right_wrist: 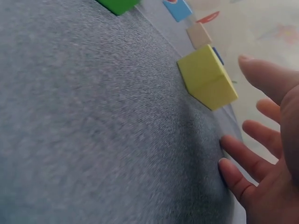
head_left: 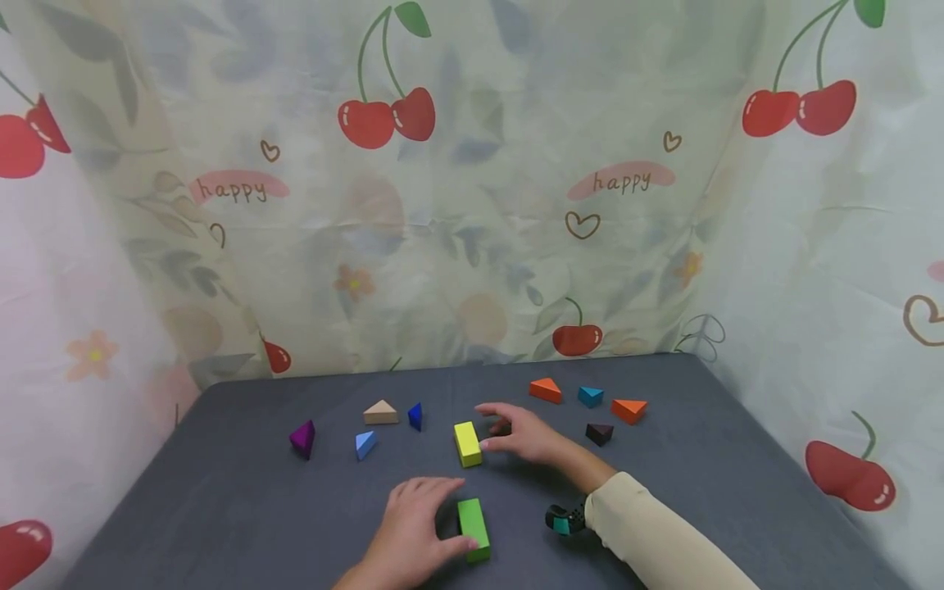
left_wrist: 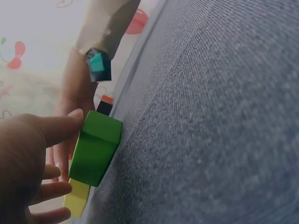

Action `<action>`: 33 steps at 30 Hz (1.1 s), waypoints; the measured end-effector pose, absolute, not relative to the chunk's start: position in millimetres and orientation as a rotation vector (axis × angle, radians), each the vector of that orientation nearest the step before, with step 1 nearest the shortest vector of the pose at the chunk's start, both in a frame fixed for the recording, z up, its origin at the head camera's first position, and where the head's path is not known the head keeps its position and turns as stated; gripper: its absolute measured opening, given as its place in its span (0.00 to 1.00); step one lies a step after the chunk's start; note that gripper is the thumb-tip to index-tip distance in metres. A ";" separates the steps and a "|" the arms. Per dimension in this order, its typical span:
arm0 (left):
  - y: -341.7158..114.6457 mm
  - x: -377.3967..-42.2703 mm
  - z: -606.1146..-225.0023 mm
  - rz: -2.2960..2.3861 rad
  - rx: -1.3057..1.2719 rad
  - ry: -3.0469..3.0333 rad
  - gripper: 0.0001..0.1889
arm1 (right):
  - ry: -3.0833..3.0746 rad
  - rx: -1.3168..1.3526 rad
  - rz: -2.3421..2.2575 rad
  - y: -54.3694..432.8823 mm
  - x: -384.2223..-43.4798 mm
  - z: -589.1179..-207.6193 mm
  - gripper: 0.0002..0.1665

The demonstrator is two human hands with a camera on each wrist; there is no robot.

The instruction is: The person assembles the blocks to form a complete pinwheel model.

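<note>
Wedges (head_left: 546, 391) lie toward the desk's (head_left: 221, 508) far edge.
Left hand (head_left: 413, 528) spread around green block (head_left: 473, 524); right hand (head_left: 525, 434) spread beside yellow block (head_left: 467, 444).

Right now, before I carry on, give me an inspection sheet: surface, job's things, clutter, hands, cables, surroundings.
Surface: grey tabletop, fabric-textured.
Job's things: green block nearer, yellow block farther, apart from each other.
Clutter: on the left, purple wedge, beige wedge, light blue wedge, dark blue wedge; on the right, two orange wedges, teal wedge, dark wedge.
Hands: left hand spread about the green block, contact unclear; right hand beside the yellow block, fingers spread, holding nothing.
Cables: nothing seen.
Surroundings: cherry-print curtain behind and at both sides.
</note>
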State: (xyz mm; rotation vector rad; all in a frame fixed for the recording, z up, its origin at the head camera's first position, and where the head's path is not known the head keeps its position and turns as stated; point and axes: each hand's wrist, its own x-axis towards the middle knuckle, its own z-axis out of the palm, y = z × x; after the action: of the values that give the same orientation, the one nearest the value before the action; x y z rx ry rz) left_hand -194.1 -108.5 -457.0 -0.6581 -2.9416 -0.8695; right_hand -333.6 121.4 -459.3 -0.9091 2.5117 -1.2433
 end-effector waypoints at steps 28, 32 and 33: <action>-105.9 -190.1 -460.1 -0.897 -0.615 -3.014 0.41 | 2.618 -0.906 -0.945 104.2 -340.5 -457.9 0.39; -106.6 -192.9 -460.3 -0.933 -0.599 -3.012 0.40 | 2.626 -0.893 -0.949 102.3 -339.1 -456.8 0.38; -107.0 -194.0 -460.3 -0.928 -0.594 -3.005 0.40 | 2.628 -0.891 -0.949 101.7 -338.6 -456.0 0.38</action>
State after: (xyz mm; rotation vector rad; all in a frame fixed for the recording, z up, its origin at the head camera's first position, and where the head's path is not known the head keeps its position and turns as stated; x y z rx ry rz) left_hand -194.0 -107.0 -460.3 -0.5937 -3.0051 -0.9275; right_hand -338.6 101.7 -456.0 -0.8910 2.6280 -0.9489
